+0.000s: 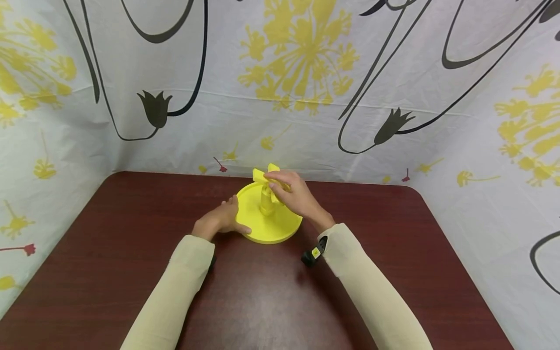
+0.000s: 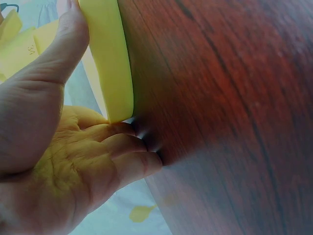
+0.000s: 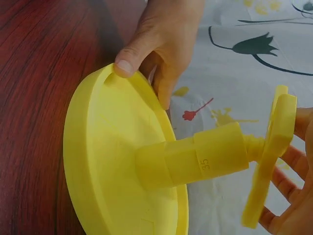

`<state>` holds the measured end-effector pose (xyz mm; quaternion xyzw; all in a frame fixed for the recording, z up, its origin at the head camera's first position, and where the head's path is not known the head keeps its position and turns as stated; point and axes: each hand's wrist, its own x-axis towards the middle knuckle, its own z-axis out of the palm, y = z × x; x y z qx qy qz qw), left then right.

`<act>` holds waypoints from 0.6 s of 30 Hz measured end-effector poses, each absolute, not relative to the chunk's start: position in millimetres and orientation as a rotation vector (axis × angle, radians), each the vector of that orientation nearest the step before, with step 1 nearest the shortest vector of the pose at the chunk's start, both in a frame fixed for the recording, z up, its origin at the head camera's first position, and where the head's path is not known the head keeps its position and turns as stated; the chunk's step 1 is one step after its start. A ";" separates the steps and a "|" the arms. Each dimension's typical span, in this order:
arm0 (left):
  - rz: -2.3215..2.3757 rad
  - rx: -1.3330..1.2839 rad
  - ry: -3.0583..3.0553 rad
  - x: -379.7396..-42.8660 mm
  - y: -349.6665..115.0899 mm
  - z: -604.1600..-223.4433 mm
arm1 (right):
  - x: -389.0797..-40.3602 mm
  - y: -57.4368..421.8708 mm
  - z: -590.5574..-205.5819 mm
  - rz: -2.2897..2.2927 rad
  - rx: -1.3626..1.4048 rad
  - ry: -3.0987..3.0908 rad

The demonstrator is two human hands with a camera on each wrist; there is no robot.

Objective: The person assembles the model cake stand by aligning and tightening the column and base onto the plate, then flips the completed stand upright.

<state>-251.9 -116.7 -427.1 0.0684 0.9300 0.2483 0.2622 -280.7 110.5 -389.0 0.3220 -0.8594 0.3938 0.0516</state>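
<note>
Cream sleeves (image 1: 365, 287), black wrist camera (image 1: 308, 258)

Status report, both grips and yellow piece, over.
Left grip holds disc by rim. Right grip on top handle. Post upright on disc. No obstruction visible.

Shows a round-cornered, reddish-brown wood-grain tabletop (image 1: 87, 272), catching pale glare (image 1: 271, 296) toward the front — backed and flanked by white fabric (image 1: 214, 131) printed with yellow blooms (image 1: 302, 48) and dark tulips (image 1: 155, 109).

Dark-red wood-grain table (image 1: 262, 296), far corners rounded; white flower-printed cloth (image 1: 218, 124) behind and alongside.
</note>
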 end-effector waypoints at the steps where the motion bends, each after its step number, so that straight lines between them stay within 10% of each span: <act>1: 0.673 0.186 2.516 -252.0 -116.7 -427.1 | -280.5 109.1 -389.5 1.152 1.000 -2.615; 18: 0.652 0.200 2.517 -252.8 -115.3 -427.0 | -270.8 97.7 -386.2 0.739 1.015 -2.659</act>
